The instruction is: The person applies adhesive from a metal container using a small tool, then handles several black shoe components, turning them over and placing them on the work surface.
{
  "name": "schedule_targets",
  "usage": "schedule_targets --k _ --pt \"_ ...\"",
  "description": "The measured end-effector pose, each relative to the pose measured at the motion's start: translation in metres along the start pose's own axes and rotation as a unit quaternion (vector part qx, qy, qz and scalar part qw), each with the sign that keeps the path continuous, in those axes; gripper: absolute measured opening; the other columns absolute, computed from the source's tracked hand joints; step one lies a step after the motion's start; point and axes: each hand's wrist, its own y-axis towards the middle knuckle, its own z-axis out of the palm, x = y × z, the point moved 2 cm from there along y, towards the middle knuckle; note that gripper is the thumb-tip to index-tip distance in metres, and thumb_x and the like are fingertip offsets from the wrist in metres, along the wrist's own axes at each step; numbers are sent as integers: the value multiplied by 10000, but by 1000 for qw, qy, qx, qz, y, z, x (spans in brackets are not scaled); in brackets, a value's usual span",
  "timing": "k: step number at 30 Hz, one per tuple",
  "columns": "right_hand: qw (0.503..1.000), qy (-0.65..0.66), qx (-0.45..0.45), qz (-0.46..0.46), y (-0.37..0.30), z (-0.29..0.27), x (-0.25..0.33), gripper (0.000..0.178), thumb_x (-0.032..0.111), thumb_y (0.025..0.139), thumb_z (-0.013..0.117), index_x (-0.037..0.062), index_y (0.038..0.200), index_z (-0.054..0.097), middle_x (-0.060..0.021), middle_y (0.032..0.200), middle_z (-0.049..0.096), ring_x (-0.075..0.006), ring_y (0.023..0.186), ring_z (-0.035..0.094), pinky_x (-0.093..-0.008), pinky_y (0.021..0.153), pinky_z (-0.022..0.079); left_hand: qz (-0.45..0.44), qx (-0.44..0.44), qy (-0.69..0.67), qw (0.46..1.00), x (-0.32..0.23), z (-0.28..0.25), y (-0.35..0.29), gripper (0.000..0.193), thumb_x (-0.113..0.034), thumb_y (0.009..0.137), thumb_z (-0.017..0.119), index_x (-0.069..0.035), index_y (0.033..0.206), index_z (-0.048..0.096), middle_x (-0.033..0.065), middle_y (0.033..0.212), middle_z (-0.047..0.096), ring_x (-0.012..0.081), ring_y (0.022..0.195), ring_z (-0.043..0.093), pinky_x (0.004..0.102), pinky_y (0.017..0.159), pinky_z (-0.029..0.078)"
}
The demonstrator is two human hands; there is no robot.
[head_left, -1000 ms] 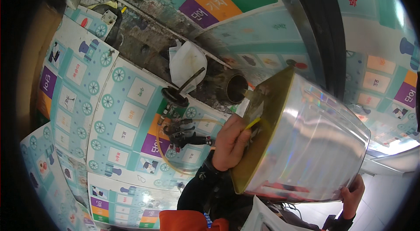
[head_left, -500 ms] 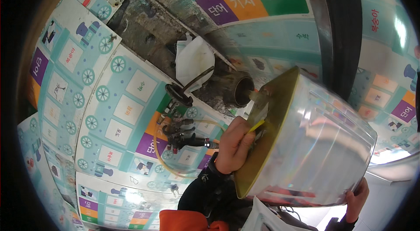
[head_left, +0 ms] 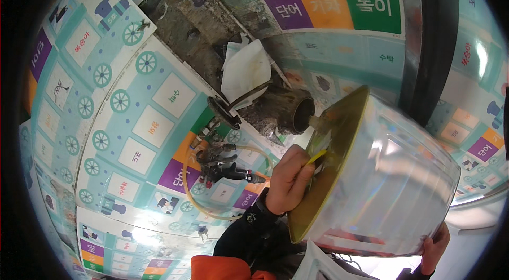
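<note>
A large square metal can (head_left: 392, 174) with a gold top (head_left: 323, 195) lies tipped on its side, its top facing left. My left hand (head_left: 290, 179) is closed at the gold top, and a thin yellow strip (head_left: 317, 157) sticks out past its thumb. What its fingers wrap round is partly hidden. My right hand (head_left: 436, 245) grips the can's lower right corner from beneath. Close to the top's far corner, a brownish spout-like piece (head_left: 318, 122) points at the open mouth of a dark, stained cylindrical cup (head_left: 302, 116). Whether anything flows between them cannot be made out.
Left of the can lie a spray gun (head_left: 220, 166) and a looped yellowish hose (head_left: 193, 200). A stained white paper (head_left: 246, 70) rests beside the cup, near a round black disc (head_left: 222, 112). Printed sheets (head_left: 154, 105) cover the surfaces; a dark curved bar (head_left: 435, 41) stands behind.
The whole view has shifted slightly, so the surroundings sit in different places. Both hands keep their hold, and the can stays tipped beside the cup.
</note>
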Motion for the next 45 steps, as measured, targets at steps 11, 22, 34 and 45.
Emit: schedule_targets --k 11,22,34,45 --pt "999 11 30 16 4 -17 30 394 185 730 612 -55 1042 596 -17 881 595 -106 756 547 -248 711 446 8 -17 -29 999 -5 -4 3 54 -25 957 588 27 968 596 137 877 520 297 755 533 350 670 428" --pt "996 80 32 12 9 -26 19 630 403 680 840 -77 1032 632 -124 951 722 -179 847 690 -306 786 550 -24 -28 -26 999 0 -9 4 48 -54 945 616 -12 930 599 117 858 525 300 708 552 362 622 427" --pt "987 114 88 64 -15 25 -37 459 306 794 655 -58 1069 604 1 870 611 -75 737 549 -233 656 434 -27 64 20 997 -6 -2 14 96 -57 923 640 15 967 594 162 907 526 356 808 531 379 708 447" --pt "943 275 133 133 -42 113 -128 308 169 833 633 -61 1027 567 -35 772 610 -82 510 553 -211 439 455 11 160 153 975 -24 14 20 76 -42 920 630 17 911 582 160 880 515 350 787 522 378 690 438"
